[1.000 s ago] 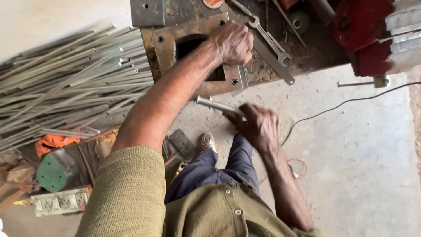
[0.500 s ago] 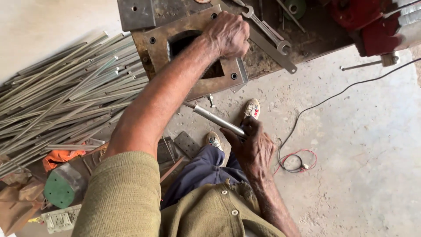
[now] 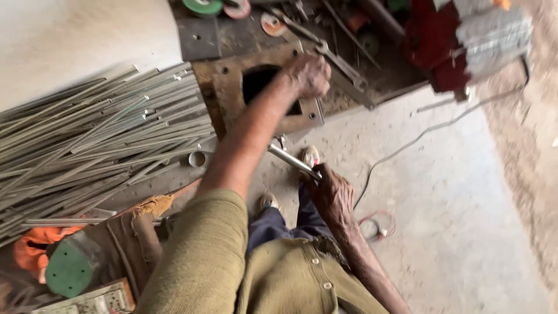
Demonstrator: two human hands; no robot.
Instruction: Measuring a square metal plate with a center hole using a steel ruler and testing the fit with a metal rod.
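My left hand [image 3: 309, 75] is closed over the edge of a rusty steel plate [image 3: 232, 87] that has a square hole in it. My right hand [image 3: 332, 195] grips a short shiny metal rod [image 3: 290, 159], held low in front of my knees. The rod points up and left toward the plate. My shoes [image 3: 310, 156] show on the concrete floor just beneath the rod.
A big heap of long thin metal rods [image 3: 87, 145] lies at the left. Wrenches [image 3: 343, 64] and grinding discs [image 3: 203, 7] lie on the cluttered bench. A red machine [image 3: 442, 52] stands at top right, its cable [image 3: 418, 139] trailing over the floor. A green disc [image 3: 70, 270] lies at bottom left.
The view has shifted, so everything sits lower in the frame. My right hand with the rod has drawn back toward my body. My left hand stays on the plate.
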